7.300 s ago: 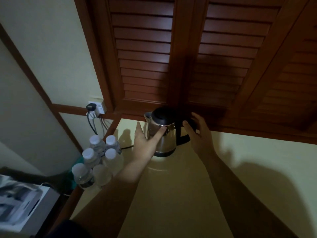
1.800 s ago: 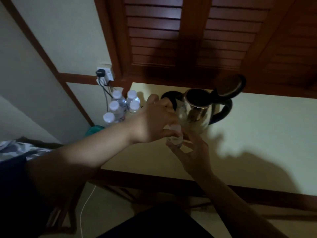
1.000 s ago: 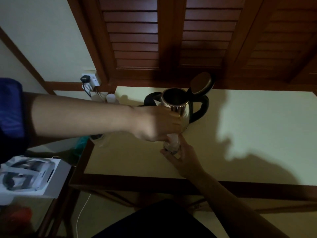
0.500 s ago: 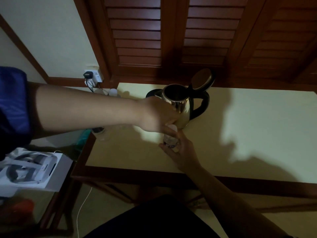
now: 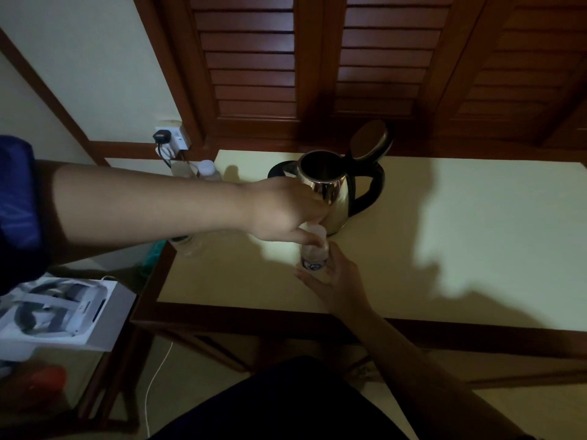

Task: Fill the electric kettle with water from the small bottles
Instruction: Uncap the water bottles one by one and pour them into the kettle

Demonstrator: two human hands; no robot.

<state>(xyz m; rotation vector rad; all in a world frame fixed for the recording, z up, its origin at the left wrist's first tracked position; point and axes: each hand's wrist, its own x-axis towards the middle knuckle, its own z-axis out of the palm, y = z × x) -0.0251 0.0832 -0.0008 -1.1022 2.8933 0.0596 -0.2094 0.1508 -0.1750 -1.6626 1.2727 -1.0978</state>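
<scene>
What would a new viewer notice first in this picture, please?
First, the two hands meeting at the table's middle: the right hand holds a small bottle upright, and the left hand grips its cap. Just behind stands the steel kettle, its lid tipped open. More bottles stand at the table's far left corner, partly hidden by the left forearm.

- The bench (image 5: pixel 444 249) has a pale cream top edged with a dark wooden frame.
- A steel electric kettle (image 5: pixel 330 198) stands on it near the back, lid hinged open.
- A small bottle (image 5: pixel 313 255) stands upright just in front of the kettle.
- More small bottles (image 5: pixel 208 169) cluster at the back left corner, partly hidden behind a forearm.
</scene>
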